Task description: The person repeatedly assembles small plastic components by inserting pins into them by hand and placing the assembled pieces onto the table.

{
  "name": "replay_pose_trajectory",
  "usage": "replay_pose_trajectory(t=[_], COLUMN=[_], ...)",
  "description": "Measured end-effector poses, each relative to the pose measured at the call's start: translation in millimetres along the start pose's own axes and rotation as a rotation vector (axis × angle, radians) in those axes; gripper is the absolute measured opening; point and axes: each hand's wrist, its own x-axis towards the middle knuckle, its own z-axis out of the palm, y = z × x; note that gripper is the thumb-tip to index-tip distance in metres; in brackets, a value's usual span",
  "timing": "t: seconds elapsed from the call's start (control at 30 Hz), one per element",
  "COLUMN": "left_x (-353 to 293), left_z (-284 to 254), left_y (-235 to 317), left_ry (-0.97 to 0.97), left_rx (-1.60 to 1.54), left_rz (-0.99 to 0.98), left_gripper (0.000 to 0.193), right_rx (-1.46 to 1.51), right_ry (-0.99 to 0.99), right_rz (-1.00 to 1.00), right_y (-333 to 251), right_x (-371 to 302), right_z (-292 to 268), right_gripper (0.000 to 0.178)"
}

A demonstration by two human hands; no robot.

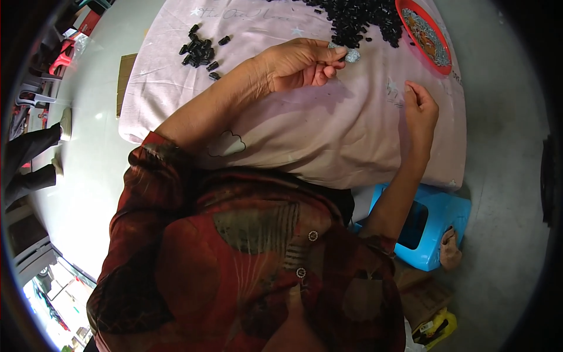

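My left hand (300, 66) is over the pink cloth (281, 126), thumb and fingers pinched together. A small dark piece shows at its fingertips, mostly hidden by them, and a grey speckled patch (352, 56) lies just beside it. To the right, my right hand (422, 111) is raised near the cloth's right side with thumb and forefinger closed; whatever is between them is too small to tell. Beyond my left hand spreads a large heap of small black cylindrical parts (366, 22). A smaller group of the same black parts (198, 53) lies left of my left forearm.
A red basin (444, 70) of small metal pieces, apparently screws, stands at the far right. Below the cloth's near right corner is a blue plastic stool (454, 205) with a brown cloth (450, 249) on it. At left, a person's legs (32, 152) show beside a cardboard piece (125, 79).
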Motion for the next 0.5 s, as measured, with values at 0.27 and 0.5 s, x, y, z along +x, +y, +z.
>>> replay_pose_trajectory(t=[0.27,0.5], left_x=[7.6,8.4], left_z=[11.0,3.8], left_y=[-2.7,-11.3], left_ry=[0.167,0.097], left_rx=[0.116,-0.144], left_rz=[-0.012,-0.078], left_gripper=[0.02,0.021], right_rx=[-0.098,0.578], right_ry=[0.032,-0.133], right_rz=[-0.1,0.028], right_y=[-8.7,-75.0], right_x=[0.6,-35.3], right_z=[1.8,43.0], right_gripper=[0.026,0.019])
